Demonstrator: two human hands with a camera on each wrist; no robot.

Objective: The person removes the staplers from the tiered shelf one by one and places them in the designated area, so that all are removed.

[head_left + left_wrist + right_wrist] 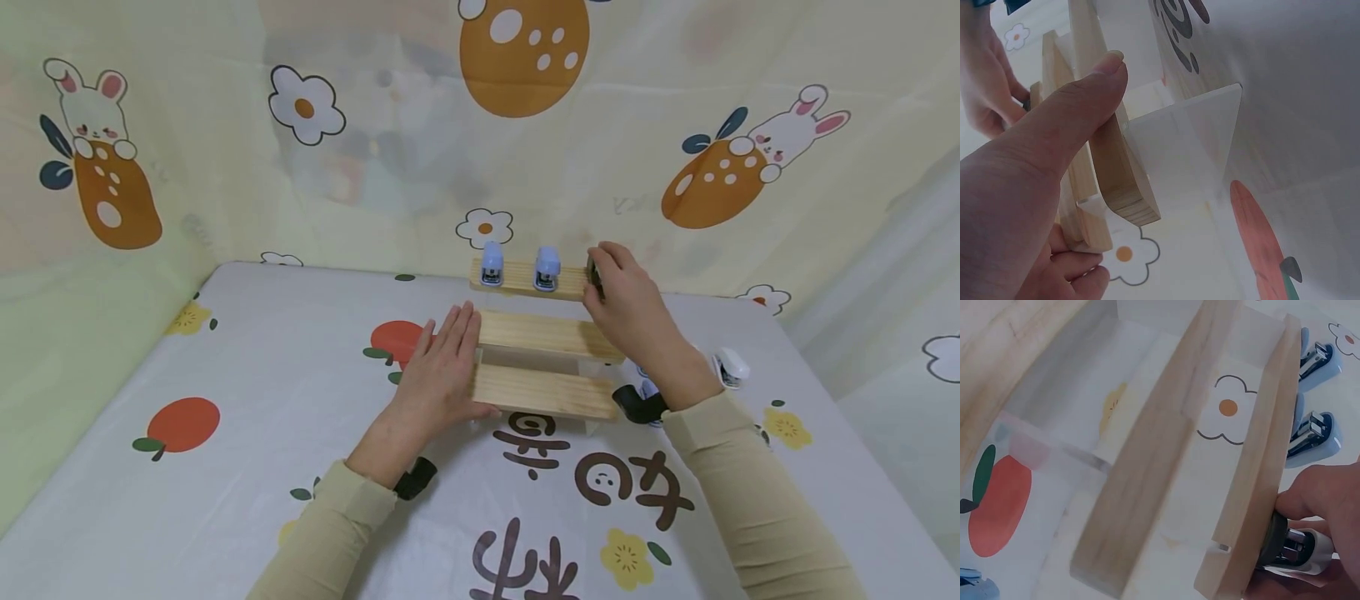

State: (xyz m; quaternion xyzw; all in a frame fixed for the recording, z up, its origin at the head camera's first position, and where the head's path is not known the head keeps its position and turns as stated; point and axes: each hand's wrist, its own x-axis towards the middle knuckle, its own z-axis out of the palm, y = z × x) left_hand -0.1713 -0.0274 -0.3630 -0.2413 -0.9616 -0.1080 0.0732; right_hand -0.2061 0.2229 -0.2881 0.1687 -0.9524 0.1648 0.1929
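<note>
A stepped wooden rack with three boards stands on the table; its lowest board point(543, 392) is nearest me. My left hand point(442, 371) rests along the rack's left end, fingers straight, thumb point(1094, 87) across the front edge of the lowest board. On the top board point(513, 283) two light blue mini staplers point(492, 265) stand side by side. My right hand point(633, 304) pinches a dark and white mini stapler point(1294, 550) at the right end of that board, to the right of the blue ones. My fingers mostly cover it in the head view.
A white mini stapler point(731, 367) lies on the table right of my right wrist. Blue staplers point(648, 389) lie partly hidden behind that wrist. Clear plastic side panels point(1185, 134) hold up the boards. A patterned cloth curtain point(390, 175) hangs close behind the rack.
</note>
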